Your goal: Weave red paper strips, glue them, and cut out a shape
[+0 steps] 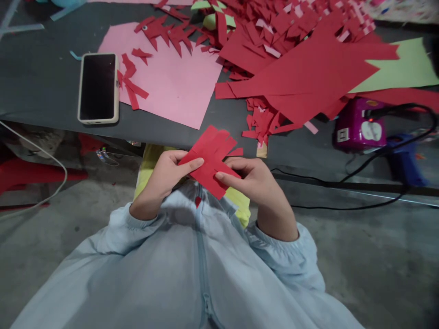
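Note:
Between my two hands is a piece of red paper point(211, 157), held above my lap just off the table's front edge. Its far side is cut into several strips or finger-like shapes. My left hand point(173, 171) pinches the paper's left edge, thumb on top. The right edge sits in my right hand point(252, 180), with the thumb pressed on top and the fingers underneath, partly hidden. A pink sheet point(178, 87) lies on the table beyond my hands, bearing red cut-paper fish shapes point(154, 32) and loose red paper bits point(132, 82).
On the dark table point(41, 77) a phone point(98, 88) lies at left. Red paper sheets point(305, 73) and a heap of red folded pieces point(291, 23) spread at right, over green paper point(401, 68). A purple box point(358, 123) has a black cable point(363, 160) plugged in, beside a blue glue gun point(406, 160).

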The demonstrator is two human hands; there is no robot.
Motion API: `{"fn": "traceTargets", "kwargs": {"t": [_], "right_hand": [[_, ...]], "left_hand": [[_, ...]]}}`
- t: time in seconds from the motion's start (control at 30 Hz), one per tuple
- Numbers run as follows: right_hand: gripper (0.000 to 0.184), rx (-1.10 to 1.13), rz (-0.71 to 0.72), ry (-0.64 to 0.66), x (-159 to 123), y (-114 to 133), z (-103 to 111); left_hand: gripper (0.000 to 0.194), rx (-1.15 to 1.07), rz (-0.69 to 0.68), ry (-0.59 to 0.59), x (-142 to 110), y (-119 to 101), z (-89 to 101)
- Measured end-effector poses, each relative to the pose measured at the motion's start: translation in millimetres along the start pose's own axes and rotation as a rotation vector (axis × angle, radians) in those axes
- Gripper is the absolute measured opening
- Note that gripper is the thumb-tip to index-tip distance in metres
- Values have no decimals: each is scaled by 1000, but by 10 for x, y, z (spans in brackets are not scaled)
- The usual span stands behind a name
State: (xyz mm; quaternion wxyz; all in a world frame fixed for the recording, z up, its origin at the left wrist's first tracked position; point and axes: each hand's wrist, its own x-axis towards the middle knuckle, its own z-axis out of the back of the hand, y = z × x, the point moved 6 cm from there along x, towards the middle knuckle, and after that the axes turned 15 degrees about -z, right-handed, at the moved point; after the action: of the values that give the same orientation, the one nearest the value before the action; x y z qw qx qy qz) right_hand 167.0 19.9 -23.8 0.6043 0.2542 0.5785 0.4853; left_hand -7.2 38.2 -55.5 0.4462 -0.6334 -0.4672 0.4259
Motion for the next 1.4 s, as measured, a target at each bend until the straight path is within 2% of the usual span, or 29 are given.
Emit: {"fn": "traceTargets", "kwargs": {"t": [0.2,0.37,0.83,1.1,1.2,1.4], "right_hand": [[45,205,-92,-138,75,-26,58],[43,300,-108,-187,88,-28,34],[33,305,-64,-219,96,-34,37],[26,269,-68,-260,107,-63,44],[29,234,-77,-228,112,-46,54],[33,196,-199,-8,146,-85,-54]], "left_hand": [[24,3,29,20,-17,-9,-15],[18,60,0,41,-23,-21,12],[18,97,16,59,-22,-33,45],[21,115,79,147,-59,-19,-3],[22,145,83,171,-59,-23,-15],[26,249,125,262,-59,-25,-44]]}}
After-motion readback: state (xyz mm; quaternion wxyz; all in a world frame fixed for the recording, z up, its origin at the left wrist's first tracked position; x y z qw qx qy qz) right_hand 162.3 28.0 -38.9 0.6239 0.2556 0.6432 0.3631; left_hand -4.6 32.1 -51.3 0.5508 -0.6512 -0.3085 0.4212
